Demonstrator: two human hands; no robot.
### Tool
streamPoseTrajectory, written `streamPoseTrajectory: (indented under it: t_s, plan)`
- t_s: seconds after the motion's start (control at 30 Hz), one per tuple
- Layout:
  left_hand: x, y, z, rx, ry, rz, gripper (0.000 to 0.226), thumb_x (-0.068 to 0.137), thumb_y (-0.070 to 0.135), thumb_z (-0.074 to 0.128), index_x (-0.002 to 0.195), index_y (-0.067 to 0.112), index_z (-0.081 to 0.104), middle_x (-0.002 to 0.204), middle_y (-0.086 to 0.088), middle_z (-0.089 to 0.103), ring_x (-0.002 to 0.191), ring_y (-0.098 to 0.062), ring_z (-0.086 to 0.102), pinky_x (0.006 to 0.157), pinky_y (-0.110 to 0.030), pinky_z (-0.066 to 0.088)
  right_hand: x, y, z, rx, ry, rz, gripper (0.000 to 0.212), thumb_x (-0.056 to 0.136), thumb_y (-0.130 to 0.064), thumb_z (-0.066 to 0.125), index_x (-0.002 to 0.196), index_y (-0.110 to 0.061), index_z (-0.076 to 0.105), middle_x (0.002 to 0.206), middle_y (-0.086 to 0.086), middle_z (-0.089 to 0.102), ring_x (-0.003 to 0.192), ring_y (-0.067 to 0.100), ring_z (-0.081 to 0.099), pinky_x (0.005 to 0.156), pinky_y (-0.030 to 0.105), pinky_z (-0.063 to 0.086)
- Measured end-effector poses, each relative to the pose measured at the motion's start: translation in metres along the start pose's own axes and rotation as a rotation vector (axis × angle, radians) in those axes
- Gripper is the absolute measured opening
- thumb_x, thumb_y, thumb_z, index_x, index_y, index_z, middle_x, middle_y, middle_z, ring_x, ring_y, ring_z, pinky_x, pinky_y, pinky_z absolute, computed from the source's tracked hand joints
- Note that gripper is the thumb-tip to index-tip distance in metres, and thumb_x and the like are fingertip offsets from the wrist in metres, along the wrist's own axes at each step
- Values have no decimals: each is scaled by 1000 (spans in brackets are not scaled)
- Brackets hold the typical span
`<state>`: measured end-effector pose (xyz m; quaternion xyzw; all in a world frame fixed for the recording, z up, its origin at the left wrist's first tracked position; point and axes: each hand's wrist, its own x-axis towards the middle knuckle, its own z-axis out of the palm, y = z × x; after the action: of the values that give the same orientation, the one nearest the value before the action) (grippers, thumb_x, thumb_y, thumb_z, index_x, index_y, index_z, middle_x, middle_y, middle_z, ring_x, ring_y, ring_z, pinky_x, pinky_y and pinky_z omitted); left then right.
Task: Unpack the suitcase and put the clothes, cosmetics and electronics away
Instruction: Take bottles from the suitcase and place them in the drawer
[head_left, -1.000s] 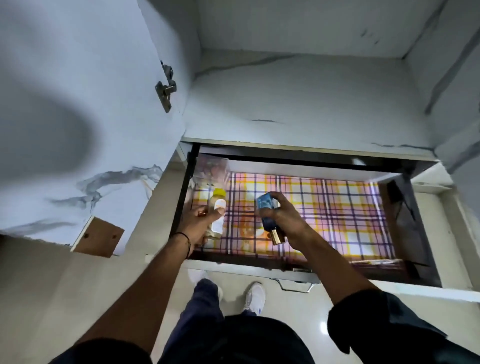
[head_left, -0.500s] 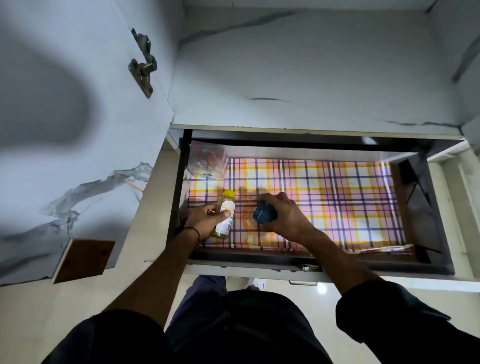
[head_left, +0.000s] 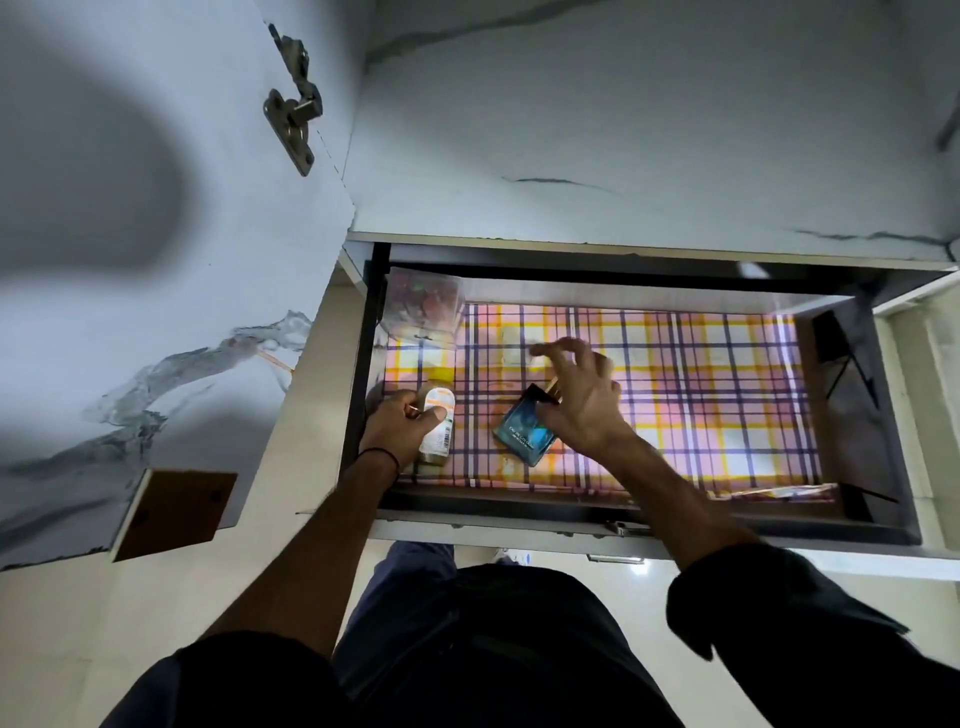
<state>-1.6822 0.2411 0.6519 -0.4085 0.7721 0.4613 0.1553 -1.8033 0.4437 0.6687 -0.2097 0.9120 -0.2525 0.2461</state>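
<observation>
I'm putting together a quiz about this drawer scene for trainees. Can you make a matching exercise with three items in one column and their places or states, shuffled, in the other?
Items
1. flat blue glass perfume bottle
2. small white-labelled bottle with a yellow cap
3. clear plastic box

Places or states
A. in the back left corner of the drawer
B. gripped by the left hand
C. lying on the checked liner, just below the right hand

Pairs: 1-C, 2-B, 3-A.

This looks like a home to me. I see a white cupboard door (head_left: 156, 249) with a metal hinge (head_left: 293, 122), an open drawer (head_left: 852, 415) lined with checked paper (head_left: 701, 395), and a pale floor (head_left: 67, 649).
</observation>
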Motion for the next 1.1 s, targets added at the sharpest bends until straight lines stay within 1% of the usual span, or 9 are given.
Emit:
streamPoseTrajectory:
  t_s: [0.07,0.13,0.23,0.33,0.47,0.57,0.7,0.83,1.1]
  plan:
    - [-1,2,0,40,32,7,44,93,28,64,131,8,55,126,-15,62,113,-31,60,94,-37,49,-2,-8,1,128,134,343,73,84,-35,76,140,-15,36,141,13,31,130,35,32,101,51,42]
    - [-2,3,1,105,59,17,42,95,28,61,131,9,54,128,-16,60,114,-32,59,94,-40,48,-5,-10,10,269,16,481,81,83,-40,79,138,-8,30,137,16,31,126,35,42,97,46,50]
    - [-6,4,2,351,96,66,44,98,30,53,136,8,45,139,-18,48,124,-35,50,98,-47,45,-10,-10,29,322,-141,395,84,82,-26,82,141,-10,24,138,18,32,122,37,54,90,39,57]
    - [-17,6,5,613,164,110,54,99,28,50,145,8,30,150,-20,29,132,-37,41,98,-45,46,-8,-14,33,240,-207,236,89,82,-25,81,149,-22,22,138,16,38,120,39,55,92,44,57]
    - [-22,6,1,607,114,125,68,98,22,52,154,16,15,155,-23,18,124,-39,50,99,-43,46,-8,-18,39,160,-340,94,80,83,-30,80,147,-25,34,135,11,46,122,32,55,97,46,54]
    - [-15,6,-12,535,-39,88,74,94,21,58,155,24,16,157,-17,21,126,-39,49,103,-43,41,-8,-25,48,163,-370,80,80,82,-31,81,147,-20,36,138,12,48,121,30,55,99,44,52]
    - [-11,3,-23,602,-67,65,66,87,15,64,146,17,34,155,-15,26,120,-40,53,97,-41,44,-7,-37,62,187,-404,47,76,85,-27,79,148,-16,36,137,14,52,120,30,55,99,45,51]
    - [-17,4,-19,639,-17,19,57,90,9,59,140,-1,34,132,-24,52,116,-39,56,94,-41,46,-7,-46,71,163,-416,32,78,85,-26,78,149,-15,34,134,16,55,118,31,56,98,44,51]
    - [-28,2,-14,554,76,53,64,93,6,57,146,5,20,120,-22,60,107,-35,62,91,-39,49,-6,-51,73,165,-418,32,80,85,-26,79,150,-16,34,137,15,54,121,30,55,100,43,51]
